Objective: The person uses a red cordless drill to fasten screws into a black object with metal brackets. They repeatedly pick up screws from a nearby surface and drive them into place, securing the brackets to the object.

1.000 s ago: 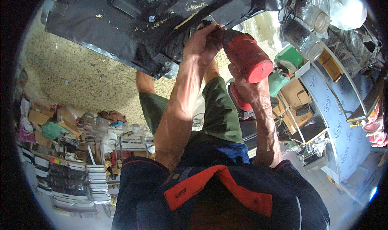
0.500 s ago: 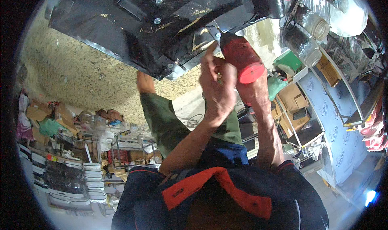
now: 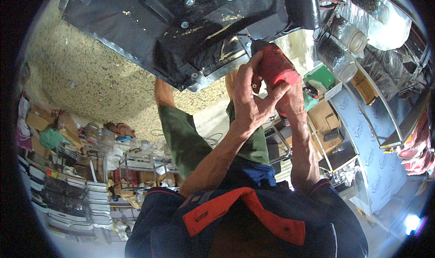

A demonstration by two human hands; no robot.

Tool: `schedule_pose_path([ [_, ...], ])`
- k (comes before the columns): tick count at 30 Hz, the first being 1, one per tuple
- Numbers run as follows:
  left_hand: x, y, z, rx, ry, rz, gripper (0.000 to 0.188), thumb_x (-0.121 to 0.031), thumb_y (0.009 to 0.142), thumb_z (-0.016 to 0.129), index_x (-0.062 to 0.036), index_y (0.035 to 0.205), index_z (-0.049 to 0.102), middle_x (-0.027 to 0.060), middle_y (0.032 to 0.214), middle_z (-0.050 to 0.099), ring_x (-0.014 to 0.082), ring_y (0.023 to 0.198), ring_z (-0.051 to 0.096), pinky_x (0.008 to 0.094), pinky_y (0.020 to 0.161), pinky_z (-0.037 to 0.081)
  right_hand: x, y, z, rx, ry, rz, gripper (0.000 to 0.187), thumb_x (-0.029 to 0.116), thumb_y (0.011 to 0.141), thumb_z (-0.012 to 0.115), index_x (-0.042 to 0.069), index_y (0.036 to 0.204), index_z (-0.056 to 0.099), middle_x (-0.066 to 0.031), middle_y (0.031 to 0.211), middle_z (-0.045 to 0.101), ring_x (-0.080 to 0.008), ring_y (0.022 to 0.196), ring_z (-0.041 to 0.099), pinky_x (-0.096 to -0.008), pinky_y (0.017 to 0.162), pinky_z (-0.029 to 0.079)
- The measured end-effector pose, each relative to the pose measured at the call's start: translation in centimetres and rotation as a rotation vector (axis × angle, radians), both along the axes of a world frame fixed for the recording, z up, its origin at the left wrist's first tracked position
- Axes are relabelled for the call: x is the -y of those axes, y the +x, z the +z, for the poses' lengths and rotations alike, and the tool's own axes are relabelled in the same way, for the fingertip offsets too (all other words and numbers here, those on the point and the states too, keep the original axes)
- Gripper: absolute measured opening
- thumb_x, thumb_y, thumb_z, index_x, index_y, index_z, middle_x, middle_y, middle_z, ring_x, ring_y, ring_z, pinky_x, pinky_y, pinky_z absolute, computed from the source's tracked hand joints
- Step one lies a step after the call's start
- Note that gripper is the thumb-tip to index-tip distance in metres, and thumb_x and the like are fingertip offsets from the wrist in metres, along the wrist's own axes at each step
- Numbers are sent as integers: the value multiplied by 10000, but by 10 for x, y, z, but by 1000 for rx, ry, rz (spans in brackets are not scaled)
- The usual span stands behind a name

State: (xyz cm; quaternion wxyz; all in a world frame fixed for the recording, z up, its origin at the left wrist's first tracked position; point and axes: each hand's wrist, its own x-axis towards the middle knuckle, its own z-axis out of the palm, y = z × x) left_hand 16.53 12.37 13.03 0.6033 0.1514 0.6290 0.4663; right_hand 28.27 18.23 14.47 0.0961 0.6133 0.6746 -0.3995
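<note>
A red and black power drill (image 3: 274, 67) points up and away from me, its black nose against the metal bracket (image 3: 241, 39) on the near edge of a black-covered piece (image 3: 136, 36). My right hand (image 3: 292, 99) is wrapped round the drill's grip, mostly hidden behind the body. From the left, my left hand (image 3: 251, 101) grips the drill too, fingers along its front and thumb across its rear. A second bracket (image 3: 194, 74) with a screw head sits on the piece's corner. Whatever the drill's tip meets is too small to make out.
Clear plastic jars (image 3: 337, 58) and pliers (image 3: 333, 3) lie at the right. Beyond my right arm are a green box (image 3: 320, 77) and a cardboard box (image 3: 327, 122). Speckled material (image 3: 104, 77) spreads at the left, above crowded shelves (image 3: 131, 167).
My left hand has moved from beside the drill onto its body, with the thumb now across the rear. The drill has shifted slightly toward me, and the whole view has moved a little.
</note>
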Motion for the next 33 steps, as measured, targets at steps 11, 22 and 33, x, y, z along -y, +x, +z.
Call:
schedule_pose_path([
  [11,-3,1,-7,-27,42,55,739,-182,761,899,-32,1372,511,29,1021,627,65,822,542,209,676,465,-1,13,-12,19,13,43,237,247,708,739,112,901,709,-129,778,705,-347,726,699,-421,655,562],
  [22,-10,6,-4,81,67,155,777,-157,762,892,-49,1389,447,18,990,605,63,797,519,202,660,444,-23,17,-8,36,-25,144,297,226,744,757,67,984,684,-157,832,716,-355,795,712,-414,683,567],
  [33,59,-40,-47,105,-226,40,218,-107,1052,524,-18,1211,643,76,940,694,128,782,654,268,733,556,-19,25,3,57,-182,-167,473,185,784,797,66,1211,634,-74,1055,699,-190,961,663,-361,844,534],
])
